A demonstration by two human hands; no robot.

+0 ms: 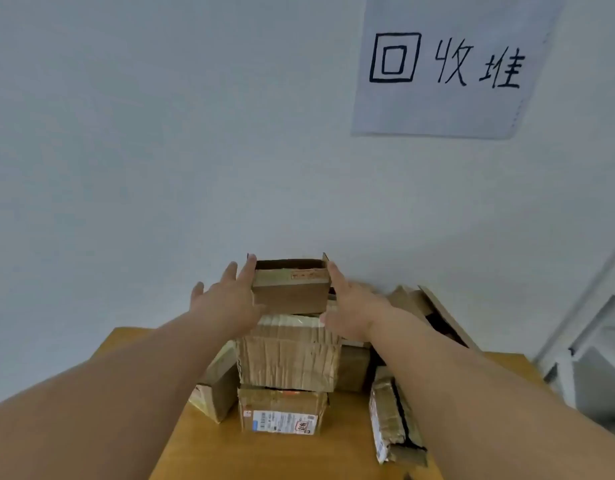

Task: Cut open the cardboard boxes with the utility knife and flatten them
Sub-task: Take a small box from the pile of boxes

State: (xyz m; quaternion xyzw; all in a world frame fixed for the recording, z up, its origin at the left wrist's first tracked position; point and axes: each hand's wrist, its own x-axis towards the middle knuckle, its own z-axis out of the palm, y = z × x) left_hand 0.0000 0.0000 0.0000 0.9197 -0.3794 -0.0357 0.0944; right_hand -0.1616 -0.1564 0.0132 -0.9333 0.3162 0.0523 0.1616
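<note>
A small brown cardboard box [292, 292] with an open top sits on top of a stack. Under it is a wrinkled, taped box [288, 355], and below that a box with a shipping label [282, 414]. My left hand [226, 303] lies against the small box's left side with its fingers spread. My right hand [354, 310] lies flat against its right side, so the box is held between both palms. No utility knife is in view.
More boxes stand around the stack on the wooden table [282, 459]: one at the left [216, 386], a taped one at the right [392, 417], an opened one at the back right [434, 310]. A paper sign [448, 64] hangs on the wall. A white shelf [597, 341] stands at the right.
</note>
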